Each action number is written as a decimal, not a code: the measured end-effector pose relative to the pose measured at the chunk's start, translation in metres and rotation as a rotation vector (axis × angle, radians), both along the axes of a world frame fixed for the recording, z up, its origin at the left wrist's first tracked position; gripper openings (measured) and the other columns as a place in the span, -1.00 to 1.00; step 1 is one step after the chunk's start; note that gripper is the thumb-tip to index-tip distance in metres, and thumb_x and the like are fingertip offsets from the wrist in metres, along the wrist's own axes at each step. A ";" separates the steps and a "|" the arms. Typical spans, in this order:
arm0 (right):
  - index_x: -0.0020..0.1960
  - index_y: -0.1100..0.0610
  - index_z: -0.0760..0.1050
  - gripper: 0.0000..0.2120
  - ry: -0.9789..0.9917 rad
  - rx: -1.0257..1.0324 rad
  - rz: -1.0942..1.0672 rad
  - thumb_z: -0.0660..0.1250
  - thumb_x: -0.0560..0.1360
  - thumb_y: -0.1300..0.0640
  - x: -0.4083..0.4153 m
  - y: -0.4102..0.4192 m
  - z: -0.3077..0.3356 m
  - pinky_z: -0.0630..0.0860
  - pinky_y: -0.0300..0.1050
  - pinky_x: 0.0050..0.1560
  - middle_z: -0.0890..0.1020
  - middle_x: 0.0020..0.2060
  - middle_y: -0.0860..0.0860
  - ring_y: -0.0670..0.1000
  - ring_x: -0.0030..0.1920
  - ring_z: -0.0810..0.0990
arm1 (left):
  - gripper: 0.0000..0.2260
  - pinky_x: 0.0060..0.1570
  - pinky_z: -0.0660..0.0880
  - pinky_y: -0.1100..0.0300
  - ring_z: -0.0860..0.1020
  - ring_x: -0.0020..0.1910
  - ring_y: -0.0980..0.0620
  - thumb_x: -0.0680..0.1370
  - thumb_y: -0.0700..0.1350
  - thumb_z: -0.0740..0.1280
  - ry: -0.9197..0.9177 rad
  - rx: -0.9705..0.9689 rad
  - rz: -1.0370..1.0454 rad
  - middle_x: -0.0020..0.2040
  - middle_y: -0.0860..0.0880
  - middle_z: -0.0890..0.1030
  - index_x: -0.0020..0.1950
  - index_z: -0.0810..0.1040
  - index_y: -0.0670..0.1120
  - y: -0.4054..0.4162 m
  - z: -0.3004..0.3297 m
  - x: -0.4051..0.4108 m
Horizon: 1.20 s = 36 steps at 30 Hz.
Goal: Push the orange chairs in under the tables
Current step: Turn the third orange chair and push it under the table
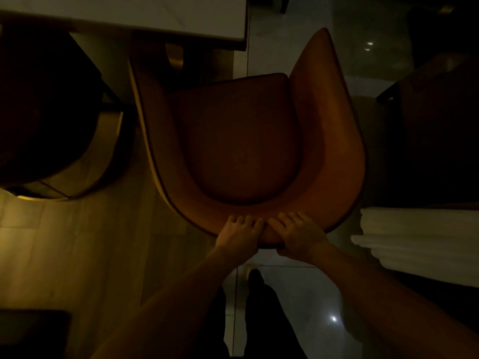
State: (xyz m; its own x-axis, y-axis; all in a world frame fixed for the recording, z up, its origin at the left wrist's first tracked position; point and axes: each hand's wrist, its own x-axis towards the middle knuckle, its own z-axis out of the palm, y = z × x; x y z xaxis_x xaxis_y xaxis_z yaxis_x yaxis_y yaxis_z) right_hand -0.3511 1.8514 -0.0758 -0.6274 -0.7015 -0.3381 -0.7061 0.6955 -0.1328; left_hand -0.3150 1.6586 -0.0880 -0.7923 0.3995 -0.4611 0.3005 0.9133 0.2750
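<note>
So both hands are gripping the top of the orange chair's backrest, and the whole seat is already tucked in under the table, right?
Not quite. The head view shows both the left hand and right hand gripping the orange chair backrest, but the seat cushion lies almost entirely clear of the table edge.
</note>
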 end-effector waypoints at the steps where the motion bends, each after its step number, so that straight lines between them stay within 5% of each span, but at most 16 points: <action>1: 0.21 0.14 0.34 -0.14 -0.010 -0.008 -0.006 0.61 0.02 -0.08 0.000 -0.001 0.000 0.57 0.08 -0.24 0.63 -0.16 0.21 0.22 -0.27 0.61 | -0.39 0.28 0.30 -0.09 0.43 0.25 -0.18 0.52 0.06 0.33 0.003 0.000 -0.002 0.32 -0.17 0.43 0.49 0.16 -0.05 0.000 -0.001 -0.001; 10: 0.21 0.13 0.46 -0.28 -0.072 0.044 0.000 0.58 0.11 -0.04 -0.001 -0.001 0.002 0.55 0.06 -0.24 0.64 -0.18 0.17 0.20 -0.27 0.60 | -0.49 0.18 0.41 0.01 0.54 0.12 -0.06 0.45 0.08 0.41 0.076 0.020 0.119 0.16 -0.03 0.57 0.36 0.38 0.03 0.005 0.000 0.003; 16: 0.35 0.09 0.41 -0.34 0.001 -0.027 -0.024 0.49 0.33 -0.09 0.009 -0.002 0.014 0.46 -0.02 -0.04 0.63 0.05 0.14 0.19 -0.02 0.61 | -0.69 -0.10 0.52 0.15 0.59 -0.13 0.04 0.42 0.13 0.42 0.156 0.058 0.185 -0.07 0.06 0.64 0.11 0.53 0.08 0.008 0.008 0.016; 19: 0.27 0.13 0.48 -0.35 -0.027 -0.036 -0.002 0.56 0.25 -0.04 0.028 0.004 0.015 0.49 -0.02 -0.15 0.65 -0.06 0.16 0.20 -0.14 0.63 | -0.71 -0.13 0.52 0.15 0.59 -0.16 0.04 0.41 0.10 0.43 0.136 0.055 0.203 -0.10 0.06 0.64 0.10 0.53 0.08 0.013 0.009 0.036; 27: 0.13 0.12 0.53 -0.34 -0.090 -0.007 0.082 0.60 0.08 -0.03 0.088 0.024 0.009 0.52 -0.04 -0.31 0.62 -0.25 0.10 0.13 -0.33 0.60 | -0.60 0.08 0.41 0.10 0.56 0.01 0.01 0.46 0.04 0.40 0.062 0.063 0.238 0.08 0.02 0.60 0.27 0.44 0.05 0.035 0.011 0.110; 36: 0.24 0.16 0.42 -0.23 -0.084 0.006 0.144 0.57 0.14 -0.13 0.120 0.036 0.008 0.55 0.08 -0.11 0.62 -0.04 0.18 0.22 -0.12 0.60 | -0.46 0.20 0.37 0.00 0.54 0.14 -0.09 0.34 0.07 0.43 0.111 0.115 0.335 0.17 -0.03 0.58 0.29 0.46 -0.01 0.045 0.008 0.159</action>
State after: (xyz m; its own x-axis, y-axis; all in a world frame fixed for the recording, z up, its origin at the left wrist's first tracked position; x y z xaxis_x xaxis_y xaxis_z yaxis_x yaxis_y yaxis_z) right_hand -0.2311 1.8877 -0.0681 -0.4897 -0.7800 -0.3895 -0.7850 0.5889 -0.1923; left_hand -0.1562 1.7037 -0.0797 -0.9306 0.1538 -0.3322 0.0240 0.9311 0.3639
